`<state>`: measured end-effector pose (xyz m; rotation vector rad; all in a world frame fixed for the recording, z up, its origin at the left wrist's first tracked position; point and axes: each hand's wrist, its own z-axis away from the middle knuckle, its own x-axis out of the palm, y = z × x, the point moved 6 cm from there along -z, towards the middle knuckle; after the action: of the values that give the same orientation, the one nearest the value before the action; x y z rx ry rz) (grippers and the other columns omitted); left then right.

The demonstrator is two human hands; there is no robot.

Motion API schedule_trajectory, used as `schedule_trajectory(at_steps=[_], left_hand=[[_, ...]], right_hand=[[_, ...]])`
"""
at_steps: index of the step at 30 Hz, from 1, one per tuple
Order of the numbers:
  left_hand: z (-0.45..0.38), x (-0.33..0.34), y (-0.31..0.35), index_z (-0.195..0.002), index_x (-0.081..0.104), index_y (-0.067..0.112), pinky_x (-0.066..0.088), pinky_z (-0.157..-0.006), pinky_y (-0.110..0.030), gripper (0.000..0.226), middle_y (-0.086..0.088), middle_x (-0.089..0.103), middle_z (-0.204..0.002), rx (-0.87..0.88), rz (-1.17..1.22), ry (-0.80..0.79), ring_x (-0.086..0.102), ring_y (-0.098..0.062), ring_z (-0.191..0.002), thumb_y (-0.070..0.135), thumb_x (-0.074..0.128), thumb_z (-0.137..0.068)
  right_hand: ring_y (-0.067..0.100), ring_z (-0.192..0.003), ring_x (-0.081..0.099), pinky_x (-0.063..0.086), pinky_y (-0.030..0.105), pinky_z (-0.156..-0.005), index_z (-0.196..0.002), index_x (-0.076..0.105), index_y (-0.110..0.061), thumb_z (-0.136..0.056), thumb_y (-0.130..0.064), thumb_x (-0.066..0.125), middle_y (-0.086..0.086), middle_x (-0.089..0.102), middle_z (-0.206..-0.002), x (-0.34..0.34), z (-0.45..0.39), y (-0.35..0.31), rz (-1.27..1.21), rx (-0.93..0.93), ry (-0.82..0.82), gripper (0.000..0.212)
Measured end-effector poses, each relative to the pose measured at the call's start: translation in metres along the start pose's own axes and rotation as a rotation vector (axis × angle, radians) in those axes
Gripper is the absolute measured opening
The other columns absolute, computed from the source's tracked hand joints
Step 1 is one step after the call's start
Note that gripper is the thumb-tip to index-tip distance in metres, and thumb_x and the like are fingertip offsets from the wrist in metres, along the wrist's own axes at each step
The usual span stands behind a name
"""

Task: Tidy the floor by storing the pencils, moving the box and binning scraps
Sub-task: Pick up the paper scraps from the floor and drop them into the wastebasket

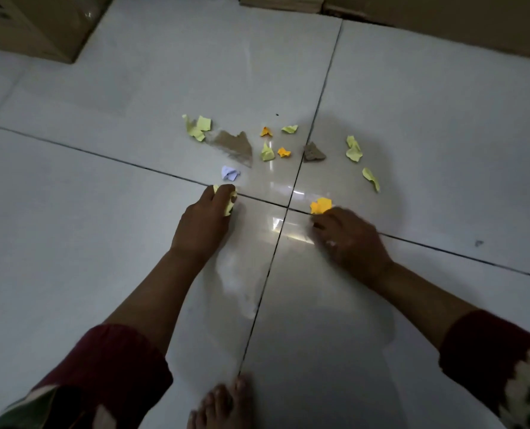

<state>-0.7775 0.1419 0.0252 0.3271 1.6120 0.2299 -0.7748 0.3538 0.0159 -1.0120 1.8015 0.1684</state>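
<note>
Crumpled paper scraps lie scattered on the white tiled floor (412,119). My left hand (204,224) is closed on a yellow scrap (229,209) that shows between its fingers. My right hand (347,239) is blurred, its fingertips touching an orange scrap (321,205) on the floor. Just beyond my left hand lies a white scrap (230,173). Further out are a torn brown cardboard piece (235,145), a smaller brown piece (313,152), several yellow scraps such as one at the far left (197,126), and two small orange ones (283,152).
A cardboard box (31,23) stands at the top left corner. Stacked brown boards (282,3) lie along the far wall. My bare foot (223,404) rests on the floor at the bottom centre. No pencils are in sight.
</note>
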Motion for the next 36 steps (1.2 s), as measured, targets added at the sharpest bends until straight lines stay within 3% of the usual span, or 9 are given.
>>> schedule_trajectory(at_steps=[4, 6, 9, 14, 21, 24, 28, 33, 36], left_hand=[[0.001, 0.002, 0.002, -0.099, 0.035, 0.02, 0.047, -0.055, -0.041, 0.022, -0.024, 0.059, -0.087, 0.03, 0.029, 0.008, 0.057, -0.044, -0.061, 0.029, 0.026, -0.081], [0.0, 0.004, 0.003, -0.099, 0.035, 0.02, 0.046, -0.055, -0.04, 0.025, -0.024, 0.059, -0.087, 0.03, 0.028, -0.001, 0.056, -0.044, -0.061, 0.031, 0.024, -0.08], [-0.002, 0.008, 0.002, -0.104, 0.042, 0.016, 0.046, -0.058, -0.04, 0.021, -0.025, 0.059, -0.09, 0.006, 0.017, -0.011, 0.058, -0.045, -0.065, 0.018, 0.039, -0.084], [-0.003, 0.017, 0.008, -0.11, 0.058, 0.001, 0.049, -0.061, -0.043, 0.032, -0.028, 0.06, -0.095, -0.021, 0.021, -0.093, 0.061, -0.046, -0.069, -0.003, 0.06, -0.079], [0.002, 0.029, -0.003, -0.101, 0.061, 0.011, 0.043, -0.047, -0.031, 0.022, -0.017, 0.061, -0.082, 0.042, -0.223, -0.023, 0.058, -0.034, -0.061, 0.021, 0.057, -0.082], [0.005, 0.032, -0.008, -0.098, 0.06, 0.017, 0.036, -0.068, -0.038, 0.021, -0.016, 0.061, -0.083, 0.067, -0.299, 0.123, 0.05, -0.032, -0.077, 0.029, 0.051, -0.083], [0.007, 0.037, -0.017, -0.103, 0.058, 0.016, 0.035, -0.09, -0.046, 0.022, -0.024, 0.057, -0.111, 0.015, -0.152, 0.143, 0.046, -0.038, -0.105, 0.028, 0.052, -0.086], [0.008, 0.032, -0.017, -0.104, 0.058, 0.007, 0.042, -0.08, -0.041, 0.031, -0.024, 0.059, -0.102, -0.031, 0.002, 0.116, 0.04, -0.03, -0.096, 0.026, 0.043, -0.085], [0.01, 0.03, -0.013, -0.104, 0.051, 0.011, 0.047, -0.057, -0.034, 0.027, -0.022, 0.06, -0.09, 0.003, -0.048, 0.091, 0.049, -0.033, -0.081, 0.023, 0.049, -0.08]], right_hand=[[0.032, -0.06, 0.059, 0.046, 0.03, -0.047, -0.106, 0.064, -0.002, -0.086, -0.027, 0.052, 0.015, 0.063, -0.076, 0.004, -0.011, 0.025, 0.198, 0.094, -0.032, 0.035], [0.031, -0.058, 0.057, 0.045, 0.028, -0.046, -0.098, 0.067, -0.006, -0.084, -0.031, 0.052, 0.015, 0.061, -0.075, 0.012, -0.013, 0.03, 0.225, 0.101, -0.068, 0.033], [0.029, -0.059, 0.056, 0.044, 0.028, -0.048, -0.079, 0.066, -0.009, -0.084, -0.028, 0.053, 0.012, 0.064, -0.08, 0.016, -0.015, 0.029, 0.22, 0.089, -0.068, 0.024], [0.029, -0.059, 0.055, 0.042, 0.033, -0.05, -0.08, 0.063, -0.007, -0.081, -0.011, 0.063, 0.011, 0.062, -0.071, 0.016, -0.014, 0.025, 0.203, 0.051, -0.016, 0.004], [0.034, -0.071, 0.059, 0.042, 0.033, -0.065, -0.094, 0.063, -0.001, -0.084, -0.011, 0.055, 0.017, 0.065, -0.081, -0.005, -0.009, 0.048, 0.117, 0.224, 0.067, 0.016], [0.026, -0.079, 0.053, 0.041, 0.031, -0.069, -0.095, 0.061, -0.002, -0.085, -0.012, 0.054, 0.018, 0.064, -0.083, -0.006, -0.015, 0.046, 0.039, 0.248, 0.092, 0.016], [0.025, -0.083, 0.047, 0.039, 0.034, -0.073, -0.09, 0.06, -0.004, -0.082, -0.015, 0.057, 0.019, 0.059, -0.088, 0.003, -0.017, 0.046, -0.007, 0.285, 0.057, 0.014], [0.029, -0.099, 0.049, 0.033, 0.037, -0.085, -0.084, 0.061, -0.008, -0.079, -0.023, 0.057, 0.016, 0.063, -0.1, 0.01, -0.012, 0.046, 0.07, 0.273, 0.008, 0.016], [0.027, -0.093, 0.051, 0.039, 0.037, -0.078, -0.084, 0.063, -0.009, -0.081, -0.026, 0.06, 0.013, 0.066, -0.094, 0.017, -0.014, 0.04, 0.059, 0.148, -0.05, 0.017]])
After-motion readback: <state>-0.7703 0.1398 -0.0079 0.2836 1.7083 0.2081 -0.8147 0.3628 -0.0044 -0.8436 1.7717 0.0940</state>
